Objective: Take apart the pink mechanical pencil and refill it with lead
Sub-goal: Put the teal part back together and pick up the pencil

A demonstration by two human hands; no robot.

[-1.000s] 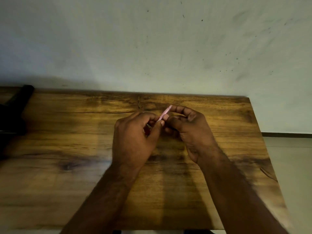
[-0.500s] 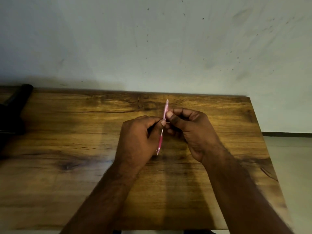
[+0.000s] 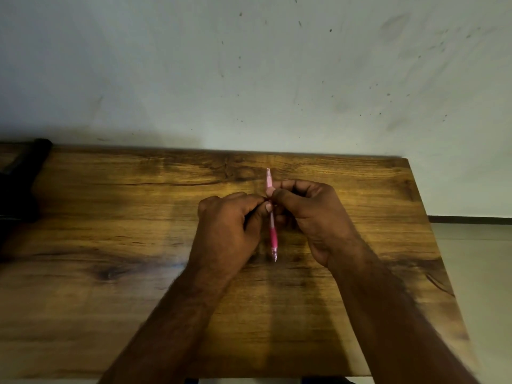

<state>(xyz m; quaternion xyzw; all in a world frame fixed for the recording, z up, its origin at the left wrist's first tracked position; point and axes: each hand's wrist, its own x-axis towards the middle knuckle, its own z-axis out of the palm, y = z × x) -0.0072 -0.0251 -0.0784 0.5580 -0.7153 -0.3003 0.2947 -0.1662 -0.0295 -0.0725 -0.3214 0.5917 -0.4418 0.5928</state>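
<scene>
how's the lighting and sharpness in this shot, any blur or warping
Head view: dim, warm light pools on the table centre, corners fall dark; forearms smear with motion blur, pink pencil stays fairly crisp between left hand and right hand; wide-angle bends the table's edges.

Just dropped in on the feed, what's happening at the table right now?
A person holds a pink mechanical pencil over a wooden table with both bare hands. The left hand and right hand pinch it around the middle, with its tip pointing toward the person and its cap end toward the wall. The pencil looks to be in one piece, nothing taken off yet. No lead or loose parts show on the table.
</scene>
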